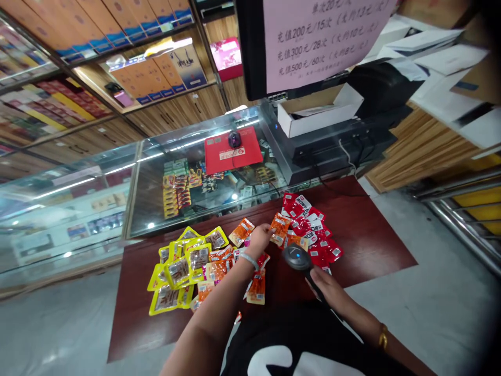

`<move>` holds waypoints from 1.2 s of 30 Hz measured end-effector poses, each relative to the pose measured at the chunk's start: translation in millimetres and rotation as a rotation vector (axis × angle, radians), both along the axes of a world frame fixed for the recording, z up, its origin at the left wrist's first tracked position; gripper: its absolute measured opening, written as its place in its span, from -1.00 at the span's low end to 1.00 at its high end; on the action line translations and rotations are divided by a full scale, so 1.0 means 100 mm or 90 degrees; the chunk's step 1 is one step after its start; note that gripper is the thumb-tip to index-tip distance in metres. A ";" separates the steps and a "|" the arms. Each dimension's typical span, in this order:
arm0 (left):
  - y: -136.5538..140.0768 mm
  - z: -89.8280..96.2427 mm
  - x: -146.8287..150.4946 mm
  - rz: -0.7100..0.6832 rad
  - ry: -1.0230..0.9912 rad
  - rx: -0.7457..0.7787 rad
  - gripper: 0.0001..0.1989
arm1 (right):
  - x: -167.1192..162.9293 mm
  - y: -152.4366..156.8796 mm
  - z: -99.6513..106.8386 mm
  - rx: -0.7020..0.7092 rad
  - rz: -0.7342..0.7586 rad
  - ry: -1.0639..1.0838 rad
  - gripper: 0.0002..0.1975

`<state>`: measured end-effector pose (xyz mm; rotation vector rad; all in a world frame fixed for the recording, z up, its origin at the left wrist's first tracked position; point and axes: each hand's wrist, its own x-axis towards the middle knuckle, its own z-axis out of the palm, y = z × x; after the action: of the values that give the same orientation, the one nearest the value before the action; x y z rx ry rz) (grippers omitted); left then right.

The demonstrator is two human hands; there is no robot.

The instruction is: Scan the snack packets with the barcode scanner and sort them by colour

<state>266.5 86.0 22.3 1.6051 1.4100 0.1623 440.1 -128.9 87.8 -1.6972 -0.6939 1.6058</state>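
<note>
My left hand (261, 237) reaches over the dark red table and pinches the edge of an orange snack packet (280, 228). In my right hand (325, 282) is a black handheld barcode scanner (297, 258), its head close to that packet and a small blue light showing on top. Red snack packets (323, 247) lie in a loose pile beyond the scanner, on the right. Left of my left arm is a heap of yellow-edged packets (178, 271), with more orange packets (241, 232) between. My forearm hides part of the middle packets.
A glass display counter (152, 209) borders the table's far side, with a mouse (234, 139) on a red mat (250, 156). At the back right stand a dark cash drawer (309, 156), a white open box (297, 125) and a monitor bearing a pink price sheet (321, 42).
</note>
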 end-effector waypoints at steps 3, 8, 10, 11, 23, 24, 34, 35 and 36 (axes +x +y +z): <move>-0.06 0.01 -0.17 0.038 -0.006 0.013 -0.79 | -0.09 0.07 -0.02 -0.007 0.022 0.030 -0.40; -0.09 0.11 -0.53 0.076 0.009 -0.024 -0.79 | -0.18 0.16 -0.02 0.055 0.074 -0.017 -0.46; -0.10 0.22 -0.70 0.086 0.101 0.006 -0.82 | -0.22 0.19 0.02 0.078 0.100 -0.024 -0.45; -0.11 0.29 -0.78 0.092 0.160 0.053 -0.83 | -0.24 0.20 0.04 0.090 0.113 -0.025 -0.45; -0.27 0.29 0.07 -0.234 0.093 0.183 -0.58 | -0.08 -0.15 -0.02 0.081 0.081 -0.037 -0.39; -0.29 0.26 0.19 -0.257 0.102 0.175 -0.55 | -0.06 -0.20 -0.04 0.078 0.070 -0.041 -0.37; -0.42 0.10 0.31 -0.343 0.163 0.185 -0.76 | -0.02 -0.46 -0.10 -0.015 -0.052 -0.008 -0.28; -0.44 0.09 0.25 -0.317 0.147 0.160 -0.78 | -0.01 -0.46 -0.09 -0.010 -0.054 -0.015 -0.30; -0.46 0.09 0.19 -0.280 0.130 0.123 -0.79 | 0.00 -0.45 -0.08 -0.006 -0.057 -0.021 -0.32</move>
<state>285.2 39.6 31.2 2.1004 1.1805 -0.1315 440.0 -174.3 79.3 -1.7405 -0.6195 1.5240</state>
